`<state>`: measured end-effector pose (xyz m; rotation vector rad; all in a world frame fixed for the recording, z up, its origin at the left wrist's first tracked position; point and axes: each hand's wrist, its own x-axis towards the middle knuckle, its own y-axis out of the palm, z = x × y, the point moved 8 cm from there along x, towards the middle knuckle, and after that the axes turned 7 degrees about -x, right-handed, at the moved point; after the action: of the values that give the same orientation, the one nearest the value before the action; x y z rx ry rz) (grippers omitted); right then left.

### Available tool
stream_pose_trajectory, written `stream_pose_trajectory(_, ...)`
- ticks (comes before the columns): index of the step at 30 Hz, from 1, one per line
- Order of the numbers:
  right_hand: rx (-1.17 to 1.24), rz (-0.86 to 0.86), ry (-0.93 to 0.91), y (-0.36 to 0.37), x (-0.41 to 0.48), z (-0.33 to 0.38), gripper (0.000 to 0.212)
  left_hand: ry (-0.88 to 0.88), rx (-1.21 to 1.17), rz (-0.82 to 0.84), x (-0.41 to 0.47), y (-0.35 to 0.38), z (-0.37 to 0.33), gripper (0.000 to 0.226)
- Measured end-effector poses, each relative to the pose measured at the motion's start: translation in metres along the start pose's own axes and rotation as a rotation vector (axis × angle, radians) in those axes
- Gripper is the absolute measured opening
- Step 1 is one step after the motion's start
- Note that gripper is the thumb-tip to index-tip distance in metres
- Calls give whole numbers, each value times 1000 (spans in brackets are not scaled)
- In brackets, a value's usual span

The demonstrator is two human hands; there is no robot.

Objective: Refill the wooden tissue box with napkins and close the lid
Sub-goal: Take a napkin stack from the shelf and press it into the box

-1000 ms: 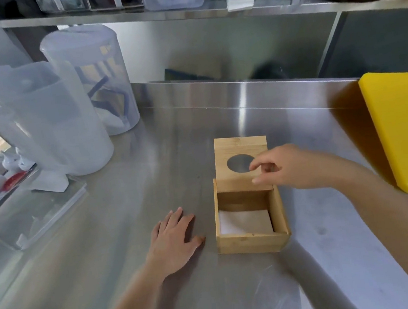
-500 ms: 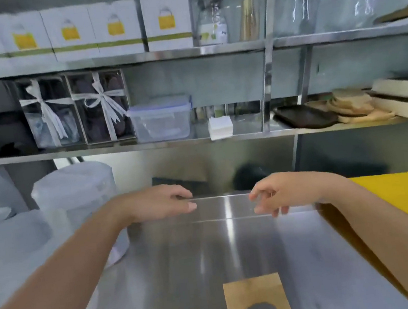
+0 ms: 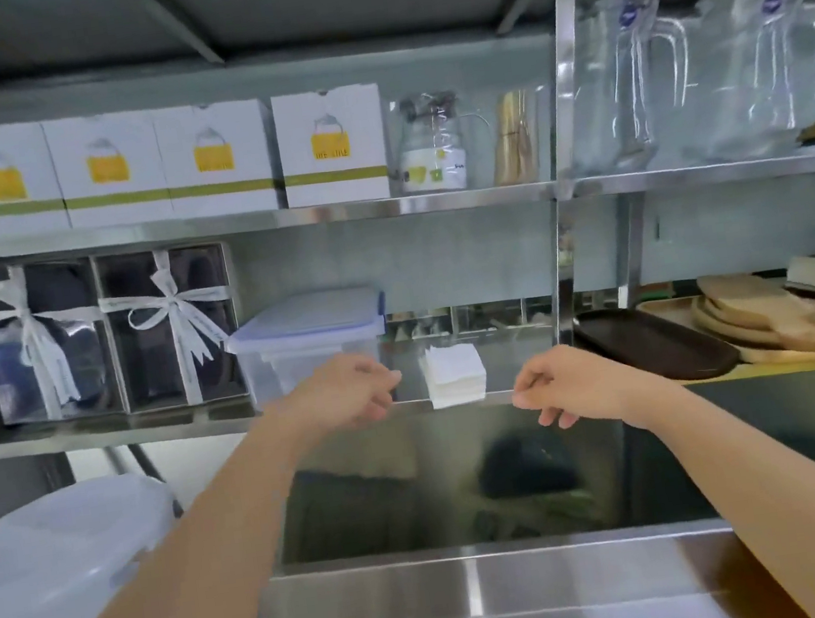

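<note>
A stack of white napkins (image 3: 455,374) sits at the front edge of the lower steel shelf (image 3: 101,436). My left hand (image 3: 349,391) is raised just left of the stack, fingers loosely curled and apart, holding nothing. My right hand (image 3: 568,383) hovers just right of the stack, fingers also curled, holding nothing. Neither hand touches the napkins. The wooden tissue box is out of view below the frame.
A lidded clear plastic container (image 3: 308,340) stands left of the napkins, beside two ribboned gift boxes (image 3: 108,335). A dark tray (image 3: 653,341) and wooden boards (image 3: 763,313) lie to the right. White boxes and glass jugs fill the upper shelf. A translucent pitcher (image 3: 50,563) stands at lower left.
My view has tilted up from the tissue box to the shelves. Both hands left the box and counter and rose to either side of the napkin stack.
</note>
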<state>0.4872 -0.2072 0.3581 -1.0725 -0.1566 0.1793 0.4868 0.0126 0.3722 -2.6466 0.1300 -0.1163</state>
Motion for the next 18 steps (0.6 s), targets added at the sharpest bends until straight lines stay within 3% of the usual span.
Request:
stream_pose_trajectory(3, 257, -177, 114, 10, 32, -24, 10, -27, -270, -188, 34, 9, 17, 14)
stream_pose_trajectory(5, 437, -258, 187, 23, 49, -39, 16, -79, -420, -224, 56, 27, 32, 24)
stream_pose_trajectory(8, 726, -280, 265, 46, 75, -55, 46, -183, -648, -144, 81, 63, 50, 53)
stream_pose_trajectory(10, 893, -271, 304, 61, 92, -65, 55, -240, -782, -87, 95, 82, 62, 70)
stream_pose_trajectory(14, 1111, -278, 337, 82, 117, -69, 42, -307, -968, -35, 116, 103, 84, 82)
stream_pose_trajectory(18, 1186, -361, 362, 88, 129, -66, 42, -284, -1031, 5, 120, 115, 89, 77)
